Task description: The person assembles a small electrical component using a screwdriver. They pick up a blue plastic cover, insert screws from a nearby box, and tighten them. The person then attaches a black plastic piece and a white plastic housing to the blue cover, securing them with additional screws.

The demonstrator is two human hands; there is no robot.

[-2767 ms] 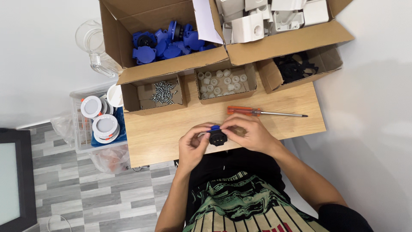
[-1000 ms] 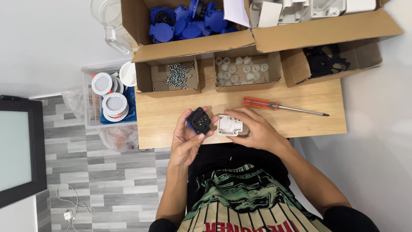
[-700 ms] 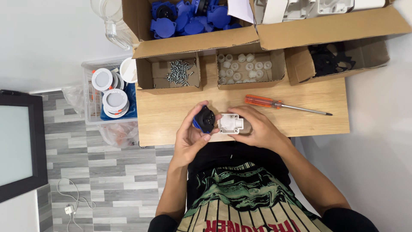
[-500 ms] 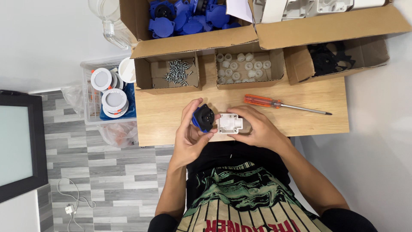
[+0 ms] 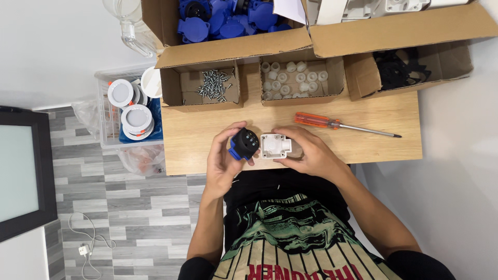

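Left hand (image 5: 224, 161) is clamped around a black-and-blue socket insert (image 5: 244, 143), and right hand (image 5: 306, 153) grips a white housing (image 5: 275, 146); the two parts sit just beside each other, maybe touching, I cannot tell. Both are held over the near edge of the wooden table (image 5: 207, 150). An orange-handled screwdriver (image 5: 342, 125) lies on the table just beyond the right hand, and the box of screws (image 5: 205, 85) sits at the table's far edge.

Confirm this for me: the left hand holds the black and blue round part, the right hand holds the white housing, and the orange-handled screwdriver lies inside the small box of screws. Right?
Not quite. In the head view the orange-handled screwdriver lies on the wooden table, outside the small box of screws. The left hand holds the black and blue round part; the right hand holds the white housing.
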